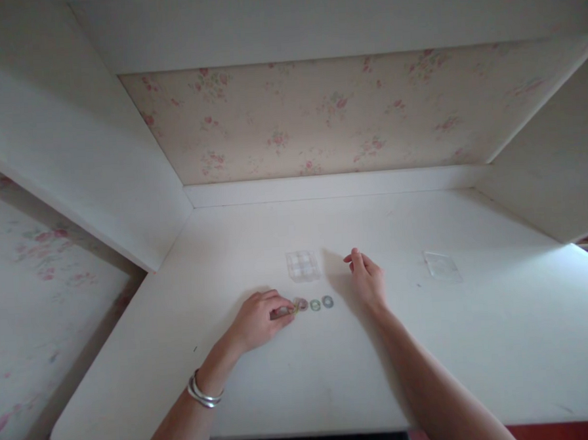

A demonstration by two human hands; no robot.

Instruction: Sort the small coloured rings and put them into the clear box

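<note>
My left hand (260,318) rests on the white desk (478,342) with its fingertips pinched on a small yellowish ring (289,310) at the left end of a short row. To its right lie a pink ring (302,304), a green ring (315,305) and a blue ring (328,301), flat and close together. My right hand (366,278) rests on its edge just right of the row, fingers loosely curled, holding nothing. A small clear compartment box (303,265) stands just behind the rings.
A clear flat lid (441,266) lies on the desk to the right. White side panels (98,164) and a floral back wall (318,113) enclose the desk. A silver bracelet (203,393) circles my left wrist.
</note>
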